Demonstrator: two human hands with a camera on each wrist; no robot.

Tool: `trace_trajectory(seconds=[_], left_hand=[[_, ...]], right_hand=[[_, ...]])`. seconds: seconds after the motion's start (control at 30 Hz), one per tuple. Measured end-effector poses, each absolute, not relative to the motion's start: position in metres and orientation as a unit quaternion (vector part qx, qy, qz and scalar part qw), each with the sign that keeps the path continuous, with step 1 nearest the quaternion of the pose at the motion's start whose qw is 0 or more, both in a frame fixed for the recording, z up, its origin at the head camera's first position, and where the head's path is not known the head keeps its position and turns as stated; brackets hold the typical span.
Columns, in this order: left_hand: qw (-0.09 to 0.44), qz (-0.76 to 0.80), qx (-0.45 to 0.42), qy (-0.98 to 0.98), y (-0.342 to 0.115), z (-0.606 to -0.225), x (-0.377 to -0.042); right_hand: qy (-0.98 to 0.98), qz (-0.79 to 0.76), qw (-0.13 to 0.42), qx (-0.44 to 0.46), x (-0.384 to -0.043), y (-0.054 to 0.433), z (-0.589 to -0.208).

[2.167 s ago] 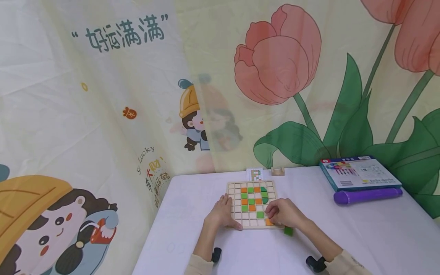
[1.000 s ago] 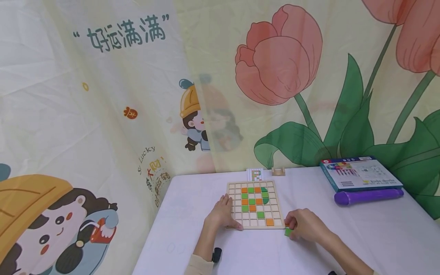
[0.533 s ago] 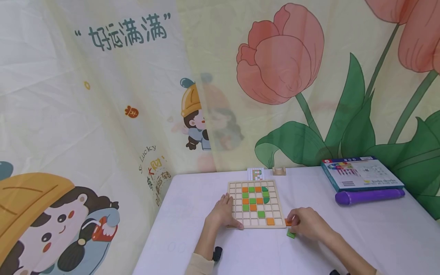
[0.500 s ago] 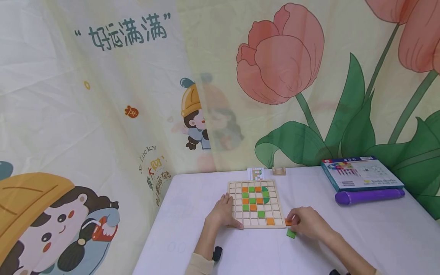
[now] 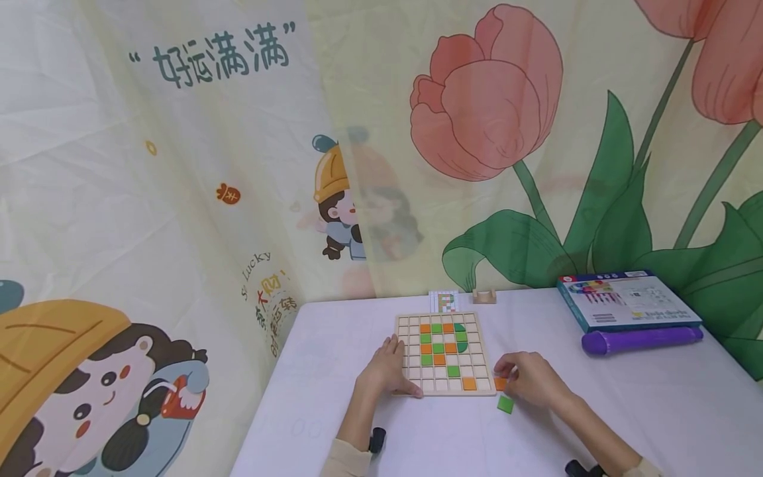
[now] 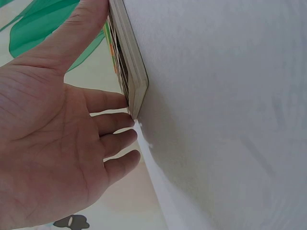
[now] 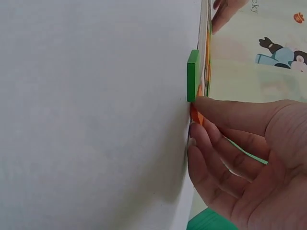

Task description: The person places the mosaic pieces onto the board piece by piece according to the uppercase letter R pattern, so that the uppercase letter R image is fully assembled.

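A square wooden grid board lies on the table, with orange, green and dark green tiles in some cells. At its left side my left hand rests with fingers along the edge and the thumb at the front edge. In the left wrist view, its fingers are fairly straight. Beyond the board's front right corner, my right hand has its thumb and curled fingers around an orange tile, pinching it at the table. A loose green tile sits just in front of it, by the thumb.
Behind the board stand a small pattern card and a little wooden holder. A flat boxed set and a purple cylinder-shaped case lie at the back right. A printed curtain hangs behind the table.
My right hand has left the board, where an orange tile now sits in the front row, and moved right to the loose tiles. The green tile has shifted slightly. My left hand stays put.
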State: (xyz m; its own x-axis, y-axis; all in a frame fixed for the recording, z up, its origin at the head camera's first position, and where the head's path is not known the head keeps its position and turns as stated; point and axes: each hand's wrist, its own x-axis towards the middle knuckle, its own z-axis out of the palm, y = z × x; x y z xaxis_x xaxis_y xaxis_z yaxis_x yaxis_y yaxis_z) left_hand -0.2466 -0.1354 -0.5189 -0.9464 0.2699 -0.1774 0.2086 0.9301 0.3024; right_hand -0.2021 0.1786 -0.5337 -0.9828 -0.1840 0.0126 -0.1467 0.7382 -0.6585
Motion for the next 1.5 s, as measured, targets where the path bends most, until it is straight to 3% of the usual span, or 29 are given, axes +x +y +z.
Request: trace_trajectory(seconds=[0.43,0.77,1.5], left_hand=[[0.110,0.145,0.124,0.975,-0.136,-0.520,-0.248],[0.107,0.144,0.125,0.976,-0.136,-0.516,-0.246],[0.107,0.135,0.126,0.977,-0.137,-0.517,-0.245]], right_hand=[[0.931,-0.349,0.059,-0.089,-0.206,0.179,-0.521],[0.917,-0.381,0.036,-0.112,-0.223,0.178,-0.521],[0.869,-0.475,0.054,-0.128,-0.250,0.132,-0.530]])
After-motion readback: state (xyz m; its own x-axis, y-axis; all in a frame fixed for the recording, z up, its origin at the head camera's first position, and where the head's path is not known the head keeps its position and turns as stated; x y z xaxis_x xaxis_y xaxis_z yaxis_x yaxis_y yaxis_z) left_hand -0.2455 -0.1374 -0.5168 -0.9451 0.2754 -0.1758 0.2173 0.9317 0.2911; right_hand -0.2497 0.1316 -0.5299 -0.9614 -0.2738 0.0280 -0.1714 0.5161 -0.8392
